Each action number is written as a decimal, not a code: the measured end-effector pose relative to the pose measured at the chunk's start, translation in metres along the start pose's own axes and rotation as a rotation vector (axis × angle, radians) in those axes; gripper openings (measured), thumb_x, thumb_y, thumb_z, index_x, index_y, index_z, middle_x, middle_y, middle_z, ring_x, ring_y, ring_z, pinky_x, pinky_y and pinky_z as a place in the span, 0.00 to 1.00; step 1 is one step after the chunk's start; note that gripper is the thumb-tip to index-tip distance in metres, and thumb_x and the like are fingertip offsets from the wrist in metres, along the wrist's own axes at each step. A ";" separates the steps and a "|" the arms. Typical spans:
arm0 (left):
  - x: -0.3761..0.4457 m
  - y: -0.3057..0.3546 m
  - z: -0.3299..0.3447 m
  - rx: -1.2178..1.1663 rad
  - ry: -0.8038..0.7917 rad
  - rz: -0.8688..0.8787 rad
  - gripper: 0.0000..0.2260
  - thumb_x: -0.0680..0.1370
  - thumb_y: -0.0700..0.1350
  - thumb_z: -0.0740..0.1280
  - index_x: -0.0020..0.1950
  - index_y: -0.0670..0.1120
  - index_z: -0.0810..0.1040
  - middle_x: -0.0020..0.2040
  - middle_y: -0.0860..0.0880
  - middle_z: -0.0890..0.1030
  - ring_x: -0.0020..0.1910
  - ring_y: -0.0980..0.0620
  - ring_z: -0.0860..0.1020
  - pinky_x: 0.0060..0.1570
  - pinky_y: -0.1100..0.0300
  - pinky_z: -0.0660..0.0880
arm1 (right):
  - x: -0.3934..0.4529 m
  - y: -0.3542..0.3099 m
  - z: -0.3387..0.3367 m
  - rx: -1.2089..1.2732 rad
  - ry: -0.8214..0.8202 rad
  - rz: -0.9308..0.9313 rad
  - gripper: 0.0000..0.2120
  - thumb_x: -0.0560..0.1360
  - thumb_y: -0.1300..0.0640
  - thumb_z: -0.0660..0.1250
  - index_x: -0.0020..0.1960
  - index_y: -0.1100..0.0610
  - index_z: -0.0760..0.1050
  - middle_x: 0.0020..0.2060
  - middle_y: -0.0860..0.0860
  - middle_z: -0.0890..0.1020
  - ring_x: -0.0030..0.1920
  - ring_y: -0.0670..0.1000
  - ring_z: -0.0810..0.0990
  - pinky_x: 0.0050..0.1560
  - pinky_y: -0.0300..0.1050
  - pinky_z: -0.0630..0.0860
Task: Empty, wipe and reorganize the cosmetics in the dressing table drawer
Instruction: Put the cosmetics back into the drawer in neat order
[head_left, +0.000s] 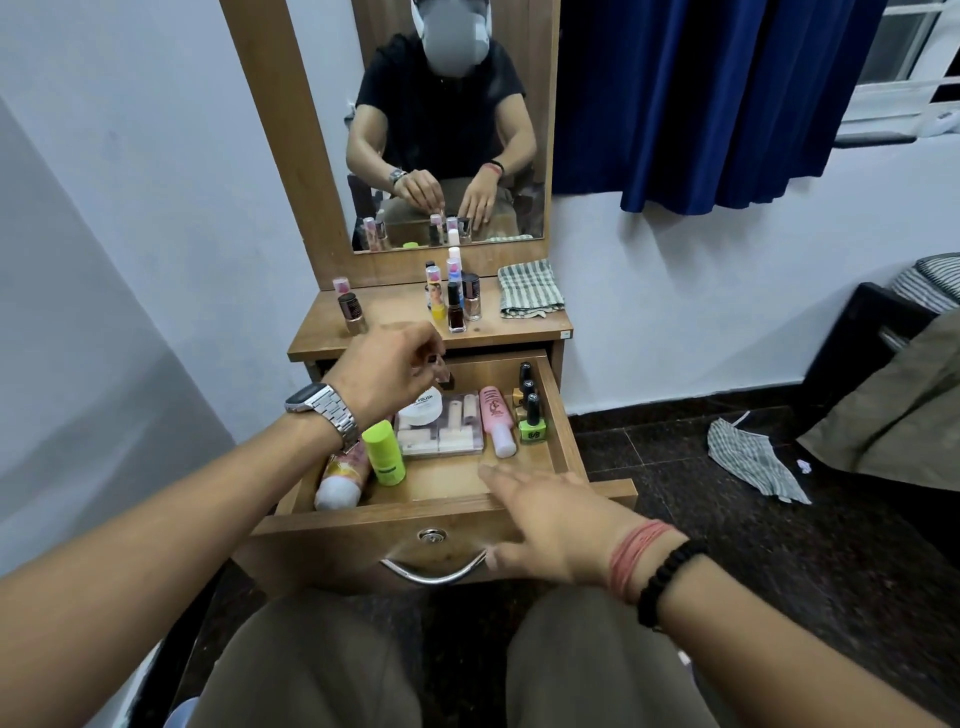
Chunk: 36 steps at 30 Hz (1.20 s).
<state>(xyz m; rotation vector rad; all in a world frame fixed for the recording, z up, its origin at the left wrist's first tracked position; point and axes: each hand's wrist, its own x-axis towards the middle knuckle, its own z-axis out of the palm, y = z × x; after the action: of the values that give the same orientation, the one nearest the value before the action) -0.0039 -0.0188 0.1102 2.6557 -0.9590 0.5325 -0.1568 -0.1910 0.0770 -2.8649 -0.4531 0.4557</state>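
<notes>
Left hand (387, 371) pinching small bottle (441, 371) over drawer (447, 480) — right hand (540, 525) open, empty

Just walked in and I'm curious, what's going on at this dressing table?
A seated person is emptying the open wooden drawer. The left hand pinches a small bottle above it; the right hand rests open on the drawer's front edge. Several nail polish bottles already stand on the tabletop beside a folded checked cloth.

small bottle (441, 371) mostly hidden in left hand (387, 371) grip, blurred
</notes>
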 end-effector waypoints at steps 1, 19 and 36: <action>-0.003 0.000 0.004 -0.007 -0.015 0.005 0.05 0.72 0.45 0.69 0.47 0.49 0.77 0.41 0.55 0.76 0.41 0.53 0.77 0.38 0.58 0.74 | 0.000 0.004 -0.002 0.018 0.007 0.012 0.40 0.76 0.43 0.63 0.79 0.54 0.46 0.78 0.52 0.53 0.77 0.53 0.54 0.74 0.52 0.51; 0.001 -0.024 0.038 0.300 -0.272 -0.254 0.03 0.73 0.50 0.68 0.46 0.55 0.78 0.47 0.53 0.82 0.47 0.48 0.79 0.41 0.58 0.74 | 0.001 0.019 0.003 -0.031 -0.039 0.067 0.37 0.76 0.39 0.62 0.78 0.52 0.52 0.77 0.49 0.59 0.75 0.53 0.60 0.71 0.55 0.57; 0.016 -0.021 0.030 0.373 -0.470 -0.317 0.06 0.70 0.48 0.74 0.44 0.55 0.80 0.49 0.50 0.81 0.46 0.46 0.80 0.37 0.57 0.75 | 0.002 0.016 0.004 -0.060 -0.026 0.066 0.34 0.76 0.41 0.63 0.76 0.54 0.57 0.75 0.52 0.63 0.73 0.54 0.63 0.70 0.55 0.60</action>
<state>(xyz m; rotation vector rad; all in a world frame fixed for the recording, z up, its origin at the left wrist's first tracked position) 0.0290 -0.0229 0.0870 3.2734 -0.5562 0.0061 -0.1522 -0.2053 0.0692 -2.9423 -0.3834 0.4999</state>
